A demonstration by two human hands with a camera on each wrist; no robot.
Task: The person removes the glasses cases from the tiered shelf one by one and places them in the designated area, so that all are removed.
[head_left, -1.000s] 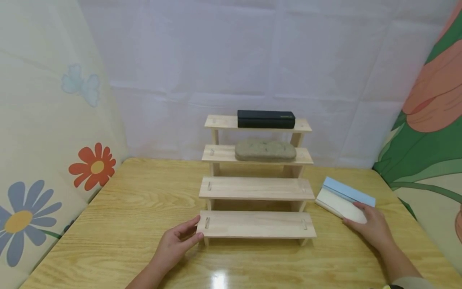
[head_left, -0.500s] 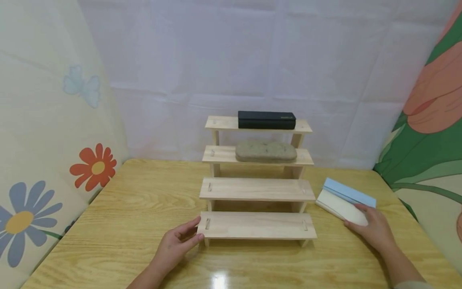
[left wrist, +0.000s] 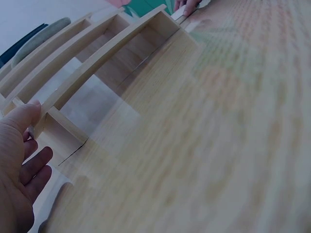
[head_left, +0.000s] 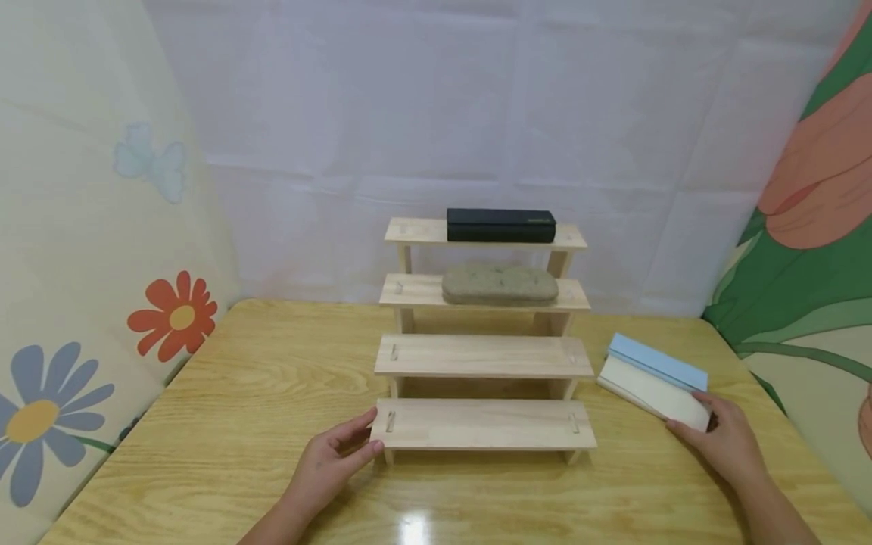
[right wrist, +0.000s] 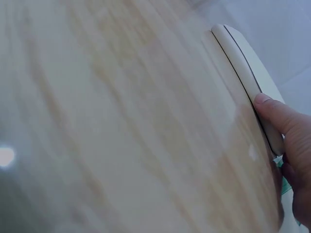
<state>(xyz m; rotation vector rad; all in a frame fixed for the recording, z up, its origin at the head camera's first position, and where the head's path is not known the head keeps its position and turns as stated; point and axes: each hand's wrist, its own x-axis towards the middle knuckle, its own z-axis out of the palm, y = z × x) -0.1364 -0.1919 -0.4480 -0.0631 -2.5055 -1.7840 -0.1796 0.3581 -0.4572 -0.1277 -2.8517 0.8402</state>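
Note:
A stepped wooden stand (head_left: pixel 484 424) occupies the middle of the table, its bare lowest shelf nearest me. My left hand (head_left: pixel 330 458) holds the left end of that shelf between thumb and fingers. In the left wrist view, the thumb (left wrist: pixel 22 116) lies at the shelf's corner and the other fingers curl below it. To the right of the stand, a white glasses case (head_left: pixel 650 393) lies at a slant on the table. My right hand (head_left: pixel 725 439) pinches its near right end, the thumb (right wrist: pixel 272 109) along its side in the right wrist view. Its far fingers are partly hidden.
A light blue case (head_left: pixel 657 362) lies right behind the white one. On the stand, a black case (head_left: pixel 500 225) sits on the top shelf and a grey-beige case (head_left: pixel 499 284) on the one below. White cloth (head_left: pixel 341 113) hangs behind the table; flowered cloths flank it.
My right hand has shifted right and slightly toward me, to the white case's near end, uncovering more of the case. My left hand and the stand have stayed in place.

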